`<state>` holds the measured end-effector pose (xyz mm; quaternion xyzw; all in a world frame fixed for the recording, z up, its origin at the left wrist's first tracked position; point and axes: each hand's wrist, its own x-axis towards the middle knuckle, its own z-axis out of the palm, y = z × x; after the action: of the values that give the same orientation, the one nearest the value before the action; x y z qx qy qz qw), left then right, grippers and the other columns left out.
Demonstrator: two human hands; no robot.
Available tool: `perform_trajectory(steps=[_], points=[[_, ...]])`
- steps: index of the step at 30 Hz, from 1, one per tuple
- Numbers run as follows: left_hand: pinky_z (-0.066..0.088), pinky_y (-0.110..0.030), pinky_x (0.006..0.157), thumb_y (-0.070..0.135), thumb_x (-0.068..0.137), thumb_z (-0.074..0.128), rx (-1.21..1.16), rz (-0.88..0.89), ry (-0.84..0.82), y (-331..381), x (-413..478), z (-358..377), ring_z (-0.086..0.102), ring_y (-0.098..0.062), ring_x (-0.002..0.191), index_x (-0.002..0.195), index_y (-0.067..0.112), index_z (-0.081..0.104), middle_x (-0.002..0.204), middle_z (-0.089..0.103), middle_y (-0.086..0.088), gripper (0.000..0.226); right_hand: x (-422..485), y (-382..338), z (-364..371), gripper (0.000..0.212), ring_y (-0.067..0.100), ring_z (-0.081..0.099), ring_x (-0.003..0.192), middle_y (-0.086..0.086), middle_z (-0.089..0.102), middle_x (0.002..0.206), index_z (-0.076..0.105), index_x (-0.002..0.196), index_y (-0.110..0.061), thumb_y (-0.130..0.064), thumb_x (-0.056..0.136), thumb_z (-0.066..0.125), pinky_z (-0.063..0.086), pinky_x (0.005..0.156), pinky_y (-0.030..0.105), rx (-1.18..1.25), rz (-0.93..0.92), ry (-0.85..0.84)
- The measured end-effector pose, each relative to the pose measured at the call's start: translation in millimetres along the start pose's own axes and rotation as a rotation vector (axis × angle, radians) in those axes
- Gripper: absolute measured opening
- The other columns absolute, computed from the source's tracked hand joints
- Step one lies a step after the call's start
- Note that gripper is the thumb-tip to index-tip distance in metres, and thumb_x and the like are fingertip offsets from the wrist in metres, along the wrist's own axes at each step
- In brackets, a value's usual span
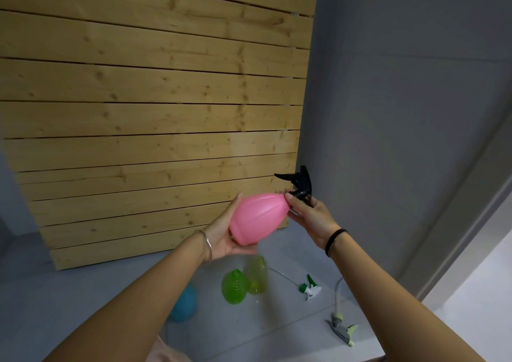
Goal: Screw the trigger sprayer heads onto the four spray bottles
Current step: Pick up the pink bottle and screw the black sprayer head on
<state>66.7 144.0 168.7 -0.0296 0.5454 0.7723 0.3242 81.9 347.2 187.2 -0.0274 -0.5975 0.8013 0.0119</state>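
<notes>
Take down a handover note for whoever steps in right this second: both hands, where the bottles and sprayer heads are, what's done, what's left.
Left hand holds the pink bottle by its base, tilted in the air.
Right hand grips the black sprayer head at the bottle's neck; tightness unclear.
On the floor: green bottle, yellow bottle, blue bottle partly behind the left arm, plus the loose green-white head and grey head.
Done: none for certain.
Left: finish pink, then the other three.

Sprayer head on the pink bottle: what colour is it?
Black. The sprayer head shows best in the head view, pinched by the right hand atop the pink bottle.
</notes>
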Motion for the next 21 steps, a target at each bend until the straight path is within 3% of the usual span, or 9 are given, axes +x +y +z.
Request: perform_trajectory(steps=[3,7,12,15,17,19,21], points=[[0.06,-0.044,0.075,0.061,0.071,0.062,0.008,0.098,0.141,-4,6,1,0.057,-0.032,0.112,0.131,0.031,0.041,0.133,0.05,-0.011,0.071,0,0,9,0.025,0.011,0.064,0.097,0.003,0.067,0.109,0.062,0.112,-0.006,-0.013,0.089,0.06,0.056,0.074,0.016,-0.007,-0.026,-0.001],[0.059,-0.044,0.078,0.053,0.075,0.065,0.002,0.287,0.281,1,8,4,0.057,-0.031,0.112,0.128,0.029,0.041,0.131,0.051,-0.008,0.062,4,2,22,0.029,0.012,0.064,0.095,0.004,0.067,0.107,0.059,0.115,-0.005,-0.015,0.088,0.061,0.056,0.072,0.015,0.041,-0.072,0.07],[0.061,-0.034,0.055,0.039,0.08,0.067,0.092,0.453,0.41,5,8,-3,0.058,-0.029,0.107,0.117,0.026,0.047,0.124,0.051,-0.006,0.044,9,6,37,0.02,0.018,0.063,0.096,0.013,0.064,0.111,0.059,0.105,-0.004,-0.015,0.088,0.061,0.05,0.086,0.024,0.096,-0.029,0.157],[0.061,-0.036,0.057,0.038,0.08,0.069,0.146,0.498,0.46,5,9,-13,0.059,-0.027,0.105,0.118,0.026,0.048,0.124,0.052,-0.007,0.045,13,13,47,0.011,0.019,0.063,0.095,0.014,0.064,0.11,0.061,0.095,-0.008,-0.016,0.088,0.062,0.055,0.072,0.015,0.074,-0.013,0.192],[0.061,-0.043,0.066,0.039,0.077,0.071,0.194,0.528,0.497,5,9,-21,0.058,-0.027,0.104,0.119,0.026,0.048,0.122,0.053,-0.007,0.049,18,17,52,0.02,0.02,0.063,0.097,0.017,0.064,0.114,0.06,0.101,-0.003,-0.016,0.087,0.063,0.055,0.068,0.013,0.087,0.002,0.2],[0.058,-0.051,0.078,0.038,0.079,0.07,0.248,0.544,0.521,6,9,-29,0.056,-0.03,0.11,0.125,0.024,0.046,0.123,0.053,-0.008,0.054,21,21,57,0.03,0.021,0.063,0.1,0.018,0.063,0.118,0.057,0.109,0.001,-0.017,0.086,0.064,0.054,0.075,0.017,0.092,0.023,0.208],[0.058,-0.05,0.078,0.037,0.082,0.066,0.251,0.52,0.52,7,10,-39,0.056,-0.03,0.112,0.128,0.024,0.045,0.126,0.052,-0.007,0.052,25,26,62,0.018,0.023,0.064,0.102,0.016,0.065,0.117,0.063,0.097,-0.006,-0.019,0.085,0.066,0.051,0.089,0.027,0.036,0.023,0.216]])
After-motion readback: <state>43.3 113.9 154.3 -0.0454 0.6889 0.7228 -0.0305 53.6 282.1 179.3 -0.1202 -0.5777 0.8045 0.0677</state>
